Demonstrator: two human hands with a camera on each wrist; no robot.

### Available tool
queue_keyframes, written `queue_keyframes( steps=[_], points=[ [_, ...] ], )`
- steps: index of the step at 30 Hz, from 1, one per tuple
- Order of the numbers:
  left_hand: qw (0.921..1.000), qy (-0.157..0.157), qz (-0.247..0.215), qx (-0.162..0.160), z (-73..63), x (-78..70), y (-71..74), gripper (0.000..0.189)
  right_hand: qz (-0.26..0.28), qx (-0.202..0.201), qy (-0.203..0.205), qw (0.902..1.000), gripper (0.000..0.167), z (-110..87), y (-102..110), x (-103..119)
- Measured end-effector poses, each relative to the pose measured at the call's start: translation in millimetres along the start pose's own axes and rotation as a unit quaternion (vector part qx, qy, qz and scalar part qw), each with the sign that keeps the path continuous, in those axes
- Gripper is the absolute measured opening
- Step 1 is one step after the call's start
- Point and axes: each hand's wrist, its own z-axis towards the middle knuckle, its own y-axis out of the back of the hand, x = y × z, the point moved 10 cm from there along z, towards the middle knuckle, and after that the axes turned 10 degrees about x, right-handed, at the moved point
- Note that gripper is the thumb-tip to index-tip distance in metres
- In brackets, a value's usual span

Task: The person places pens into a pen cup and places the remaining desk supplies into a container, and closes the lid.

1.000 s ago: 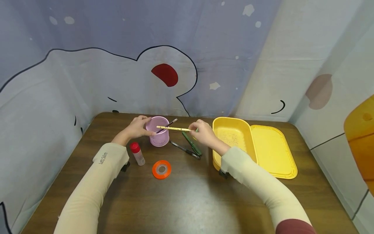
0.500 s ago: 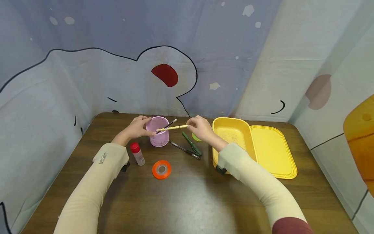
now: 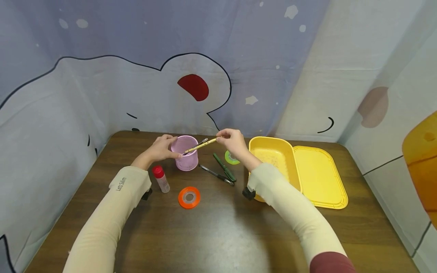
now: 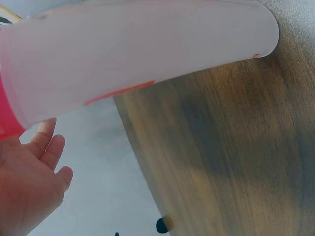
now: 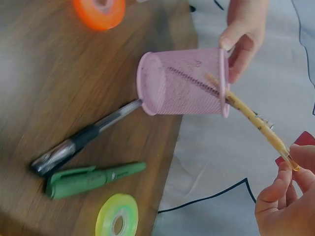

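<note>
My left hand (image 3: pixel 157 148) grips the pink mesh pen cup (image 3: pixel 187 163) by its rim, with the thumb on the near side. The cup stands upright at the back left of the table. Between the thumb and fingers of my right hand (image 3: pixel 235 143) is one end of a patterned yellow pencil (image 5: pixel 253 118). It slants down, its lower end inside the cup, visible through the mesh in the right wrist view. A dark pencil (image 5: pixel 189 80) leans in the cup too, partly behind the yellow one. The left wrist view shows part of my left hand (image 4: pixel 32 182) beyond a bottle.
Near the left wrist stands a red-capped glue bottle (image 3: pixel 161 180). An orange tape roll (image 3: pixel 182 203) lies in front of the cup. To the right lie a black pen (image 3: pixel 218 176), a green pen (image 3: pixel 223 167), a green tape roll (image 3: pixel 228 158), a yellow box (image 3: pixel 298 178) and its lid (image 3: pixel 321 178).
My right hand has risen and shifted left, tilting the yellow pencil from nearly level to a slant with its lower end in the cup. The left hand and cup have stayed put.
</note>
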Motion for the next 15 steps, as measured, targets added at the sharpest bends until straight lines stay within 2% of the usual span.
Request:
queue_keyframes(
  steps=[5,15],
  points=[
    [1.0000,0.002,0.001,0.000,0.5,0.7,0.0,0.081,0.031,-0.022,0.000,0.9993,0.016,3.0,-1,7],
    [1.0000,0.000,0.002,0.002,0.0,0.4,-0.5,0.082,0.036,-0.040,0.005,0.9985,0.014,3.7,-14,12]
  ],
)
